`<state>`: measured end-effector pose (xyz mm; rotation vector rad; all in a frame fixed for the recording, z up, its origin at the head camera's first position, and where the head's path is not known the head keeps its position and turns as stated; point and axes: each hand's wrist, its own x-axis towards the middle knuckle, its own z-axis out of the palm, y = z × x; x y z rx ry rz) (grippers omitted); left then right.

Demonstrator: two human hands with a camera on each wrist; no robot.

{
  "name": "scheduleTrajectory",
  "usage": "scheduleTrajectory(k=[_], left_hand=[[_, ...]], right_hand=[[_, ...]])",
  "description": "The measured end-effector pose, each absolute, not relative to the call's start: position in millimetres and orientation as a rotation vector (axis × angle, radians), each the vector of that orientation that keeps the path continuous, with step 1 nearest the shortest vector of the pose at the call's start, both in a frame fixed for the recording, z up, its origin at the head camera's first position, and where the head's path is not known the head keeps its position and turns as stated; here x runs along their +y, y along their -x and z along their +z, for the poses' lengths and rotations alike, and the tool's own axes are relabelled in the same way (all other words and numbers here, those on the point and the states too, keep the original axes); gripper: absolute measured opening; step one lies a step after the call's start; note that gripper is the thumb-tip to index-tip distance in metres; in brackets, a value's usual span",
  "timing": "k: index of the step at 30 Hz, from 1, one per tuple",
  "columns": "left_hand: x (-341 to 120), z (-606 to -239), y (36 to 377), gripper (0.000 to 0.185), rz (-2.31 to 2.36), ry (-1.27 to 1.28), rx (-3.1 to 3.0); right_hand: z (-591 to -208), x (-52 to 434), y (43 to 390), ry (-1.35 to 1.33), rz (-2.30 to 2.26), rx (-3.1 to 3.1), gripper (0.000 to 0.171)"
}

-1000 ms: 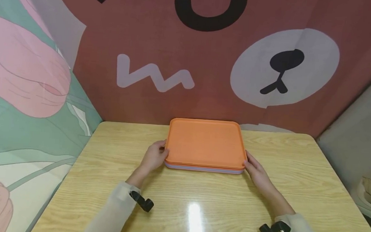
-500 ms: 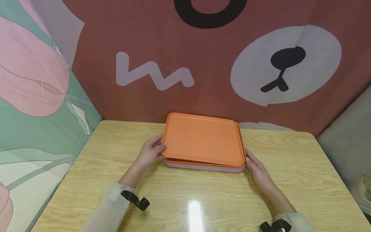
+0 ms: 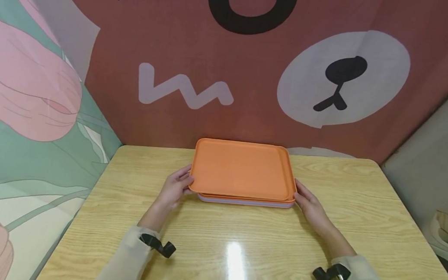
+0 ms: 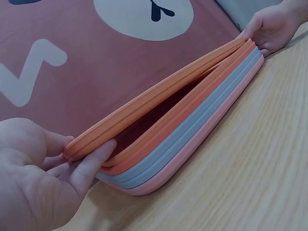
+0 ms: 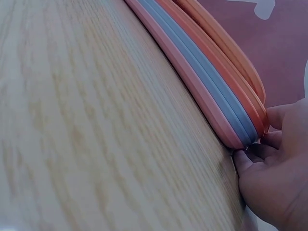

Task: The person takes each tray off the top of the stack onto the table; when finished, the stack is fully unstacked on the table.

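The flat orange rectangular plastic tray point(image 3: 241, 169) tops the pile at the back of the pale wood-grain table point(image 3: 189, 250). Beneath it sits a stack of orange, grey-blue and pink trays point(image 4: 192, 120), gapped at the left. From here it looks light and stiff, perhaps slick; I'd hold its short-side rims. The left hand point(image 3: 171, 190) pinches its near left corner; the right hand point(image 3: 310, 207) grips the stack's near right corner.
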<state>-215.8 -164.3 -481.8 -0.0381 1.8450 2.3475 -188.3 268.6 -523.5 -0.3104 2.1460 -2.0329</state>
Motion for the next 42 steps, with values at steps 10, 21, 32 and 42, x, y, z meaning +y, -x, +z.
scheduleTrajectory(k=[10, 21, 32, 42], left_hand=[[-202, -475, 207, 0.054, 2.304, -0.051, 1.831], [-271, -457, 196, 0.060, 2.389, 0.075, 1.792], [-336, -445, 182, 0.036, 2.497, 0.006, 1.721], [-380, -443, 173, 0.035, 2.449, 0.149, 1.821]], right_hand=[[-524, 268, 188, 0.302, -2.039, 2.187, 0.061], [-524, 268, 190, 0.308, -2.029, 2.175, 0.062], [-522, 268, 188, 0.310, -2.071, 2.153, 0.061], [-525, 269, 189, 0.321, -2.049, 2.171, 0.061]])
